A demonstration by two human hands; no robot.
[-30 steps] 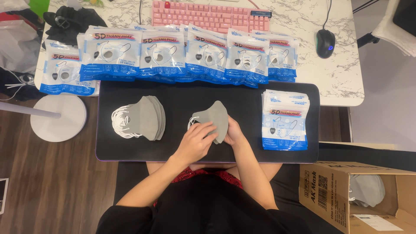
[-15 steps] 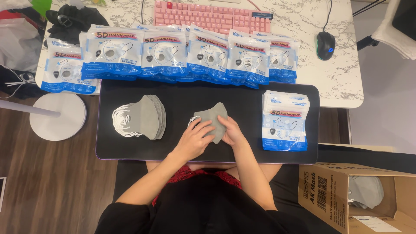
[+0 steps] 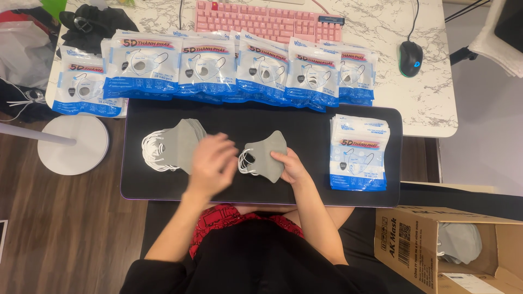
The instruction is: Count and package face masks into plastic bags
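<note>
Dark wood flooring surrounds a white marble-patterned desk (image 3: 430,103), and against its near edge lies a black mat (image 3: 305,117) that carries the work. Near the middle of the mat, the right hand (image 3: 292,167) pinches a single grey face mask (image 3: 265,155) at its right edge, fingers closed on the fabric, the white ear loops bunched at the mask's left side. Just to the left, the left hand (image 3: 212,166) hovers over the mat, blurred; its fingers look loosely spread and empty, though the blur makes that hard to tell. Beyond it, toward the mat's left edge, sits a fanned stack of grey masks (image 3: 177,144) with white loops trailing out to the left. At the mat's right edge rests a pile of blue-and-white mask packets (image 3: 358,155). A row of similar packets (image 3: 218,71) overlaps along the mat's far edge, in front of a pink keyboard (image 3: 267,19) and a black mouse (image 3: 410,58). An open cardboard box (image 3: 436,245) stands on the floor by the near right corner
</note>
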